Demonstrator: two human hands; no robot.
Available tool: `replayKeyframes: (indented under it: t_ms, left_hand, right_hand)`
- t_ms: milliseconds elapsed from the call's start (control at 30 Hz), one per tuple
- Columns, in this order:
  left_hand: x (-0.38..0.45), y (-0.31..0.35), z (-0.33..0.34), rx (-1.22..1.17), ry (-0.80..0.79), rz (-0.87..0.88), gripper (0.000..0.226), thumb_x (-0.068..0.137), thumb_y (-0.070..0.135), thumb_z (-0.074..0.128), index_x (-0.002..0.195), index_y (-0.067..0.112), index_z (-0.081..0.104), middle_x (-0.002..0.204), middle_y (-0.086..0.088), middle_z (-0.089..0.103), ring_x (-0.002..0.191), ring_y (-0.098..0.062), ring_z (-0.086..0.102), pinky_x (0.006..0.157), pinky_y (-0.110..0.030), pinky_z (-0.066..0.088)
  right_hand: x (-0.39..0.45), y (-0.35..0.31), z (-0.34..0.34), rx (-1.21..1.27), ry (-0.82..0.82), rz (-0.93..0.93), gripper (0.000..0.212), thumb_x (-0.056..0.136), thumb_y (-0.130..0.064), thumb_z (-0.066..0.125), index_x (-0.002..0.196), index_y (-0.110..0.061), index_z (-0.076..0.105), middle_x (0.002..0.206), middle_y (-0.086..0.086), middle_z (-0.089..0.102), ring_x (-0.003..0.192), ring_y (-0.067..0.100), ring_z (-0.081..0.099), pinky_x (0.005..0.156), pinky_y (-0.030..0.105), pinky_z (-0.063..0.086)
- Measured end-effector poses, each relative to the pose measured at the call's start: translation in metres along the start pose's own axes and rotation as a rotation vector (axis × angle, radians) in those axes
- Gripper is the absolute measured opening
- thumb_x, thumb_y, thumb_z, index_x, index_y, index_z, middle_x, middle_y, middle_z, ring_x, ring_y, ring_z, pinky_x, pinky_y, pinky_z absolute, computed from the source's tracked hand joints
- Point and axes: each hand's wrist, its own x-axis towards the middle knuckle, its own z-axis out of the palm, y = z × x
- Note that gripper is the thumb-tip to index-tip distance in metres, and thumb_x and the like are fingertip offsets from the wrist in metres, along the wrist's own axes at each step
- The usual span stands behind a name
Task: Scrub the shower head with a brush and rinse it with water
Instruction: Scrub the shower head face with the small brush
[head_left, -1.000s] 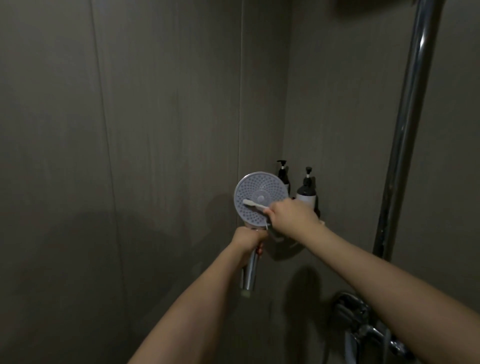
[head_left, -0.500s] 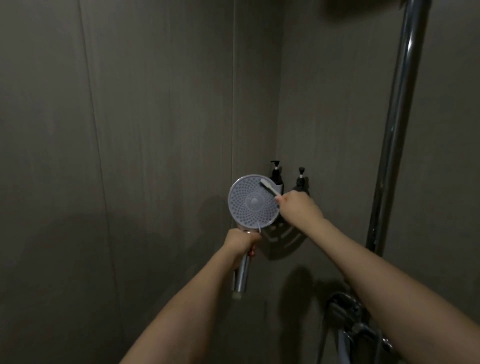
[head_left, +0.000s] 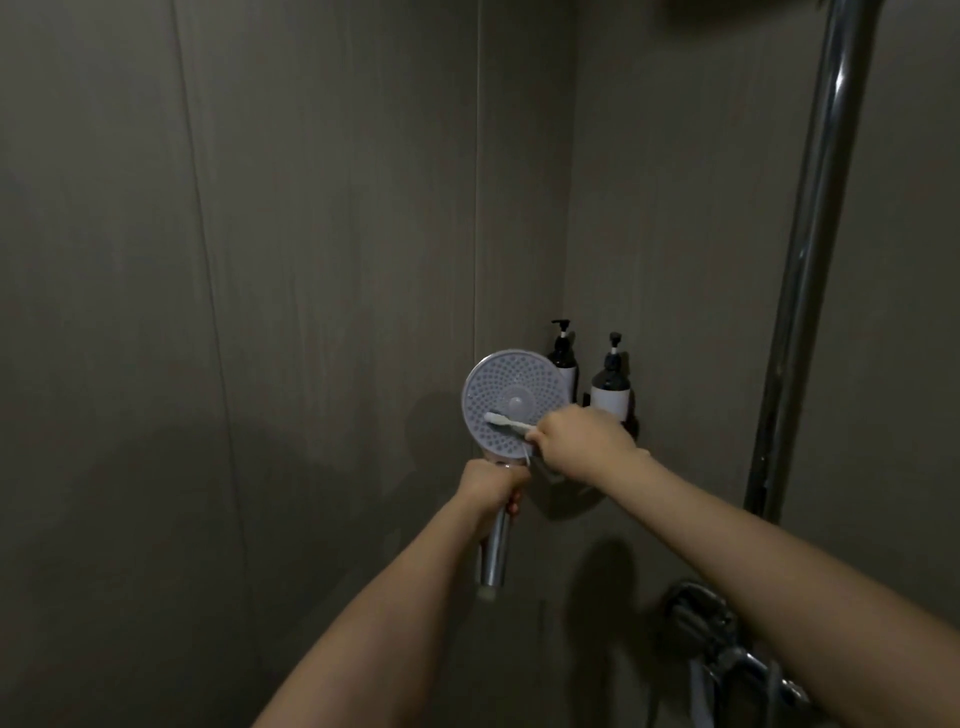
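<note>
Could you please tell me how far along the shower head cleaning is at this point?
Done: the round grey shower head is off its mount, its chrome handle gripped by the left hand. In hand: the right hand holds a white brush with its bristle end against the lower nozzle face. Left: rinsing; no water is running from the nozzles.

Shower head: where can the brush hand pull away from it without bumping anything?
Left of the shower head is bare wall. Right is crowded: two pump bottles on the corner shelf behind the right hand. Below, the left hand grips the handle.
</note>
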Motion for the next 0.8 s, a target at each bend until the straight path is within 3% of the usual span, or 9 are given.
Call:
replayKeyframes:
  t_ms: [100, 233, 367, 567, 633, 800]
  left_hand:
    - [-0.002, 0.005, 0.001, 0.007, -0.012, 0.007, 0.034, 0.076, -0.004, 0.061, 0.051, 0.011, 0.044, 0.030, 0.000, 0.038, 0.024, -0.011, 0.034, 0.034, -0.015, 0.030]
    - [-0.004, 0.007, 0.000, 0.006, 0.003, 0.015, 0.032, 0.077, -0.005, 0.060, 0.053, 0.010, 0.044, 0.029, 0.002, 0.037, 0.024, -0.010, 0.033, 0.034, -0.014, 0.029]
    - [-0.006, 0.008, -0.003, 0.012, 0.008, 0.005, 0.034, 0.077, -0.005, 0.060, 0.051, 0.010, 0.044, 0.031, 0.000, 0.038, 0.024, -0.011, 0.033, 0.033, -0.014, 0.030]
    - [-0.006, 0.010, -0.005, 0.028, 0.015, 0.017, 0.033, 0.075, -0.006, 0.060, 0.051, 0.010, 0.044, 0.030, 0.000, 0.038, 0.024, -0.012, 0.035, 0.033, -0.015, 0.030]
    - [-0.008, 0.010, -0.005, 0.034, 0.015, 0.020, 0.032, 0.075, -0.006, 0.060, 0.052, 0.009, 0.045, 0.029, -0.001, 0.037, 0.024, -0.012, 0.034, 0.034, -0.015, 0.030]
    - [-0.010, 0.013, -0.009, 0.039, 0.014, 0.026, 0.030, 0.074, -0.008, 0.060, 0.053, 0.008, 0.046, 0.030, -0.001, 0.039, 0.025, -0.012, 0.035, 0.034, -0.015, 0.031]
  right_hand:
    - [0.002, 0.000, -0.008, -0.132, 0.049, 0.001, 0.031, 0.099, -0.025, 0.036, 0.106, -0.014, 0.064, 0.090, 0.012, 0.061, 0.080, 0.029, 0.060, 0.063, 0.033, 0.047]
    - [0.001, 0.004, -0.004, -0.118, -0.027, -0.023, 0.031, 0.096, -0.029, 0.036, 0.098, -0.016, 0.064, 0.084, 0.006, 0.061, 0.074, 0.025, 0.059, 0.060, 0.032, 0.047]
    - [0.003, 0.007, -0.013, -0.124, 0.049, -0.020, 0.033, 0.099, -0.030, 0.033, 0.104, -0.016, 0.064, 0.087, 0.010, 0.061, 0.077, 0.028, 0.060, 0.064, 0.035, 0.050]
    - [0.003, -0.002, -0.006, -0.137, 0.060, -0.054, 0.030, 0.098, -0.031, 0.037, 0.091, -0.012, 0.060, 0.080, 0.009, 0.055, 0.072, 0.027, 0.057, 0.062, 0.034, 0.049]
    - [0.005, -0.004, -0.004, -0.120, 0.021, -0.076, 0.031, 0.097, -0.031, 0.038, 0.097, -0.014, 0.064, 0.083, 0.010, 0.059, 0.075, 0.028, 0.060, 0.065, 0.036, 0.052]
    - [0.008, -0.001, -0.007, -0.132, 0.063, -0.084, 0.029, 0.098, -0.026, 0.036, 0.112, -0.021, 0.061, 0.087, 0.009, 0.057, 0.074, 0.027, 0.054, 0.057, 0.031, 0.043]
